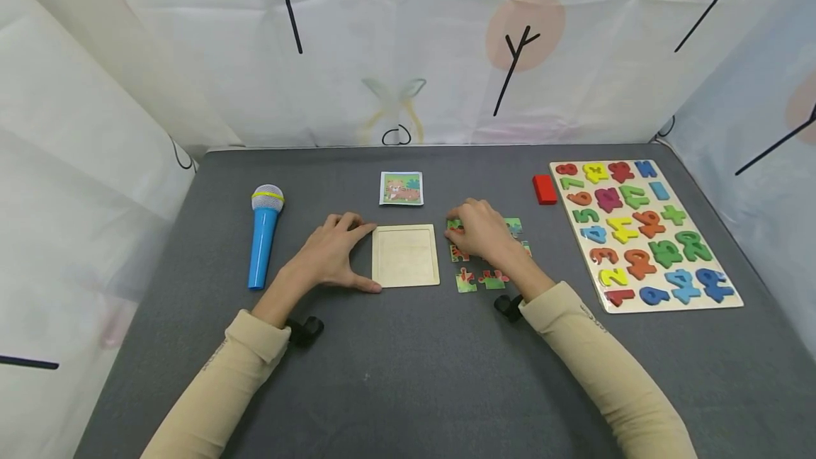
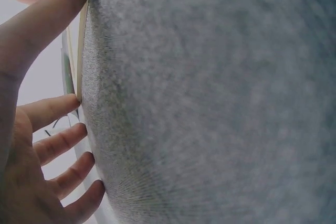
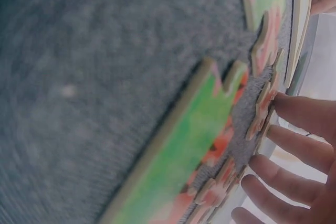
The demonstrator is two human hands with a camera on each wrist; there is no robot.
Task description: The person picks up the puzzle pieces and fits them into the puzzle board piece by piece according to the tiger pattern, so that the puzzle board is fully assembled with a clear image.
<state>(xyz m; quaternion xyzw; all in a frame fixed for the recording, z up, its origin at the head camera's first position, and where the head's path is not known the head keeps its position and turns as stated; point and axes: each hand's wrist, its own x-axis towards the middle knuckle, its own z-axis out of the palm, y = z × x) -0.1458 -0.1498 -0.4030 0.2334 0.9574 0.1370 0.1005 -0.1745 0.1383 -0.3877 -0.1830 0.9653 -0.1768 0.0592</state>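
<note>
A shallow square wooden puzzle frame (image 1: 405, 256) lies bare in the middle of the table in the head view. My left hand (image 1: 331, 250) rests at its left side, thumb by the near corner and index finger by the far corner, fingers spread. To the right of the frame, several jigsaw pieces (image 1: 466, 282) with green and red print lie in loose rows. Over the far pieces is my right hand (image 1: 481, 232), fingertips down at the left ones and covering some. In the right wrist view its fingers (image 3: 299, 179) reach toward flat-lying pieces (image 3: 178, 166); no lifted piece shows.
A small picture card (image 1: 401, 188) lies behind the frame. At the left is a blue toy microphone (image 1: 263, 239). A red block (image 1: 545, 190) sits near a board of coloured numbers and signs (image 1: 666, 229) on the right. Fabric walls (image 1: 395, 48) surround the grey table.
</note>
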